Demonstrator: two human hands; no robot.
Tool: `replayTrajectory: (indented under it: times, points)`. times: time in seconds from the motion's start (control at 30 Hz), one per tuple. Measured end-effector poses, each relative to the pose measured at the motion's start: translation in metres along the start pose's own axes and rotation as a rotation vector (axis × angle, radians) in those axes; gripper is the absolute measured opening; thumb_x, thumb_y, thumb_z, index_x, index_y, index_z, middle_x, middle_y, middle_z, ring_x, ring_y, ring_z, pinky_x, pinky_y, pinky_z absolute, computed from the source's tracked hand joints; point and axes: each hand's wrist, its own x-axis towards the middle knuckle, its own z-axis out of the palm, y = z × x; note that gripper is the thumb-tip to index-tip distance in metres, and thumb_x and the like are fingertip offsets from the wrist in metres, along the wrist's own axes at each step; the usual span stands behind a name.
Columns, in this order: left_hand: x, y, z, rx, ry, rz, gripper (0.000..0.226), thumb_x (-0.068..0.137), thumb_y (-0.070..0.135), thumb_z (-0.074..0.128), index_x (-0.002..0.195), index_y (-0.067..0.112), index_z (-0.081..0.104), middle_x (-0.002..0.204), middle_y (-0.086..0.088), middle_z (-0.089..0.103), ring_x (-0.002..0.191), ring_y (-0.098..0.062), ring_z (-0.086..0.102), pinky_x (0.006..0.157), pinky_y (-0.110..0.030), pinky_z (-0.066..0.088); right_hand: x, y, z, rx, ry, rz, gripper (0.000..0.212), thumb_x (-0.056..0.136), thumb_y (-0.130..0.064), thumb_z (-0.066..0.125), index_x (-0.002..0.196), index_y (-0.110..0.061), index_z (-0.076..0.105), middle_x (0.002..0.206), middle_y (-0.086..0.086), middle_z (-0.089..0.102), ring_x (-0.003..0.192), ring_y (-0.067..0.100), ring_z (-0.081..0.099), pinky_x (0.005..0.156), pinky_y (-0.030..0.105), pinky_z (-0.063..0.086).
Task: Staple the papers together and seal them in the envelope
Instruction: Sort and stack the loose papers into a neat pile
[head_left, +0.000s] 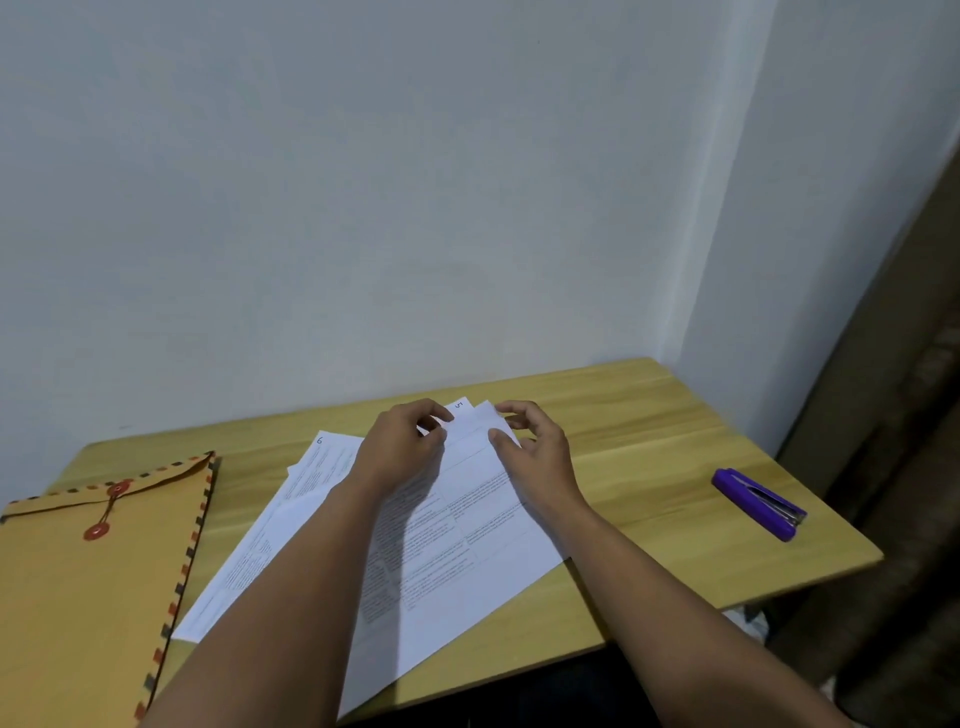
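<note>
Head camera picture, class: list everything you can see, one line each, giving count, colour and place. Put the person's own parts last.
Table: one, light wood, against the wall, fills the lower half.
Wall: pale grey-white, behind the table.
Envelope: one, tan with a striped edge and red string-tie discs, flat on the table's left side.
Papers: several loose printed sheets, exact count unclear, white, fanned out at the table's middle; corner numbers 5 and 6 show.
Stapler: one, purple, on the table's right side, apart from the papers.
Left hand: one, bare, fingers pinching the far corner of the papers.
Right hand: one, bare, at the same far corner, thumb on the top sheet.
</note>
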Motion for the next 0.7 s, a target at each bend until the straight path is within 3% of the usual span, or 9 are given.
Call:
replayTrajectory:
  times: [0.2,0.37,0.5,0.7]
  points:
    - [0.001,0.000,0.004,-0.010,0.052,0.016,0.011,0.087,0.026,0.069,0.088,0.037,0.071,0.082,0.014,0.069,0.079,-0.005,0.063,0.074,-0.040,0.057,0.004,0.002,0.003,-0.003,0.054,0.020,0.026,0.093,-0.015,0.075,0.104,-0.039,0.071,0.103,-0.006,0.066,0.082,0.041,0.073,0.070,0.058,0.061]
    - [0.005,-0.001,0.004,-0.053,0.031,0.027,0.013,0.086,0.023,0.072,0.088,0.035,0.075,0.079,0.012,0.071,0.080,-0.011,0.067,0.079,-0.043,0.058,0.006,0.005,0.005,0.054,0.019,0.019,0.036,0.095,-0.014,0.073,0.116,-0.043,0.070,0.108,0.001,0.068,0.083,0.039,0.074,0.073,0.057,0.063]
    - [0.006,0.000,0.004,-0.073,0.015,0.039,0.013,0.087,0.021,0.072,0.088,0.034,0.076,0.080,0.010,0.071,0.074,-0.009,0.067,0.077,-0.040,0.059,0.009,0.003,0.006,0.089,-0.008,0.008,0.045,0.098,-0.011,0.069,0.121,-0.049,0.071,0.099,-0.008,0.058,0.070,0.018,0.059,0.067,0.034,0.055]
    - [0.006,0.000,0.005,-0.085,0.004,0.056,0.015,0.088,0.018,0.072,0.091,0.032,0.077,0.080,0.008,0.071,0.072,-0.008,0.066,0.075,-0.031,0.055,0.016,0.008,0.006,0.107,-0.019,0.008,0.034,0.099,-0.007,0.066,0.111,-0.038,0.076,0.093,-0.019,0.060,0.073,0.018,0.062,0.072,0.037,0.053]
